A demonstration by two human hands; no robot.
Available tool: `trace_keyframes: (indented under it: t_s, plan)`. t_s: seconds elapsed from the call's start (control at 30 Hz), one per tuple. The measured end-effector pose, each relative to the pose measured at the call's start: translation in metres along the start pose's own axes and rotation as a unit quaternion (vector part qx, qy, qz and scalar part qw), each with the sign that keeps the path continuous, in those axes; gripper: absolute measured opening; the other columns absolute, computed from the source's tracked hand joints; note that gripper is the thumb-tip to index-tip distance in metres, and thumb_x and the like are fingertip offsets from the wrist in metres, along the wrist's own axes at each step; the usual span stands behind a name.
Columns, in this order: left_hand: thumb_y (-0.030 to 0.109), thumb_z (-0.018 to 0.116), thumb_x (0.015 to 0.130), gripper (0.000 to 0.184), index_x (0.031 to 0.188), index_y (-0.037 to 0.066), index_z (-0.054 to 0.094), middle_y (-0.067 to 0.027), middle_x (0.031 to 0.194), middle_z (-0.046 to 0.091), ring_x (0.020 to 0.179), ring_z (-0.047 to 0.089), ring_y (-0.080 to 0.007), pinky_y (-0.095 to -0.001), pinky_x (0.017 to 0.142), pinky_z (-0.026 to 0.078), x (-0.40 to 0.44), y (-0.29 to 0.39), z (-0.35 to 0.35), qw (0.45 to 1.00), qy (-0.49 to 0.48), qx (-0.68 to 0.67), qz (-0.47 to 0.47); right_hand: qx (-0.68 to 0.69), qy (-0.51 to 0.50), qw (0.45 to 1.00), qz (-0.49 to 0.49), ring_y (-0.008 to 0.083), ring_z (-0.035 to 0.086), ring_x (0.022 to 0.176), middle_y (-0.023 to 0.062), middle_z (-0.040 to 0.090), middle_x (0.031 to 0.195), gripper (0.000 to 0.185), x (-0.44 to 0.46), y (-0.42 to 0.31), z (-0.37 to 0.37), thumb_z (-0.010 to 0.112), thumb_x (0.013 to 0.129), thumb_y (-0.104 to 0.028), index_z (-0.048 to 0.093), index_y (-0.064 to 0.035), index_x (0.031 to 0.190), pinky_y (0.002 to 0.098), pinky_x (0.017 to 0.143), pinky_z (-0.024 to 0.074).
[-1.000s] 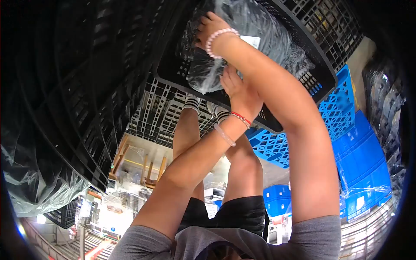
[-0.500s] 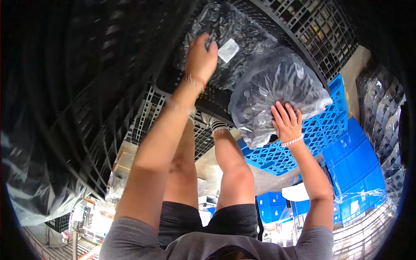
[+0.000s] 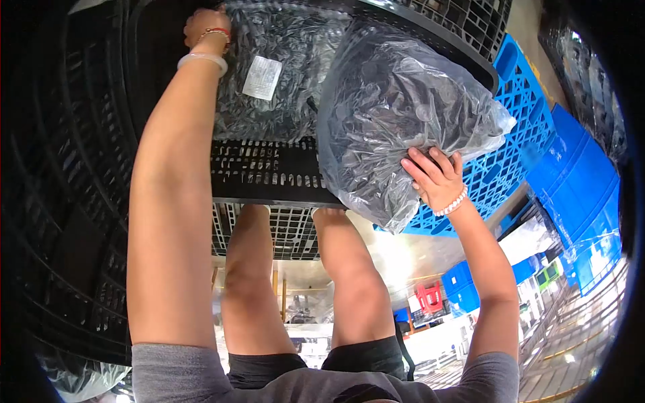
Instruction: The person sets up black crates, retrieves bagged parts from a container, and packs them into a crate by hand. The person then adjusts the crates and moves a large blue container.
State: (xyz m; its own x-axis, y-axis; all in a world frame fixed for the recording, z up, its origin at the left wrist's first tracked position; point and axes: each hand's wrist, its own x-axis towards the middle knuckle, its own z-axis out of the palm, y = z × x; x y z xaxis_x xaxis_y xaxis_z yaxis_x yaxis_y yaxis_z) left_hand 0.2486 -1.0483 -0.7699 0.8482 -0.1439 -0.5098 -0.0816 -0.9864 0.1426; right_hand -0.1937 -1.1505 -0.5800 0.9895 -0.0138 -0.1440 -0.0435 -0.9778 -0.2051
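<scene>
My right hand holds the near right side of a bulging clear plastic bag with dark contents, its fingers curved over the film. That bag leans across the right side of a black plastic crate. Inside the crate, to the left, lies another plastic-wrapped dark bundle with a white label on top. My left hand is closed at the far left edge of this bundle. Whatever is in its fingers is hidden.
A blue lattice pallet lies below and right of the crate. Beyond it are blue bins and a wrapped stack. Black crate walls rise close on the left. A red stool stands farther back.
My left hand has moved from above the label to the far left edge of the bundle and closed. My right hand stays on the bag. The view has shifted.
</scene>
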Motion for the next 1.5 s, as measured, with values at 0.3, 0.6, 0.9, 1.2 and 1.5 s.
trace_keyframes:
  t_s: [0.3,0.6,0.9,1.2,1.5]
  plan:
    - [0.034,0.054,0.082,0.03,0.088,0.005,0.056,-0.0196,0.083,0.06,0.083,0.057,-0.0366,-0.0412,0.072,0.045,-0.021,-0.041,-0.024,0.97,-0.022,-0.031,0.24,0.013,0.006,0.999,0.036,0.0168,0.04,0.112,-0.0056,0.048,0.124,0.043,0.003,-0.006,0.001,0.054,0.072,-0.026,0.054,-0.0231,0.116,0.0419,0.102,0.0135]
    - [0.019,0.056,0.082,0.02,0.071,0.004,0.048,-0.0161,0.061,0.052,0.06,0.051,-0.0356,-0.0443,0.053,0.038,-0.206,-0.044,-0.063,0.938,0.081,-0.101,0.321,0.005,0.012,1.0,0.025,0.0213,0.039,0.112,-0.002,0.048,0.124,0.037,0.006,-0.012,0.0,0.048,0.079,-0.027,0.056,-0.0196,0.114,0.0449,0.1,0.0143]
    - [0.019,0.055,0.08,0.015,0.072,0.007,0.049,-0.0106,0.066,0.053,0.065,0.051,-0.0298,-0.0411,0.061,0.04,-0.227,-0.047,-0.067,0.945,0.099,-0.122,0.286,-0.032,0.008,0.999,0.006,0.0279,0.03,0.121,0.0033,0.047,0.125,0.037,0.005,-0.014,0.004,0.033,0.09,-0.029,0.055,-0.0144,0.115,0.0455,0.104,0.0071]
    - [0.013,0.058,0.077,0.012,0.073,0.005,0.049,-0.0114,0.069,0.054,0.066,0.051,-0.0311,-0.0406,0.062,0.04,-0.222,-0.046,-0.069,0.947,0.086,-0.115,0.288,-0.035,-0.005,0.999,0.039,0.0229,0.035,0.117,-0.0002,0.046,0.127,0.035,0.01,-0.022,-0.004,0.038,0.087,-0.028,0.054,-0.0191,0.116,0.0455,0.103,0.0096]
    - [0.019,0.054,0.081,0.021,0.092,0.002,0.052,-0.0167,0.086,0.054,0.083,0.05,-0.0344,-0.0428,0.074,0.041,-0.199,-0.052,-0.048,0.948,0.125,-0.147,0.254,-0.003,-0.005,0.999,0.05,0.0208,0.038,0.114,-0.0017,0.046,0.126,0.039,0.02,-0.026,-0.013,0.05,0.079,-0.028,0.054,-0.0198,0.116,0.045,0.101,0.0136]
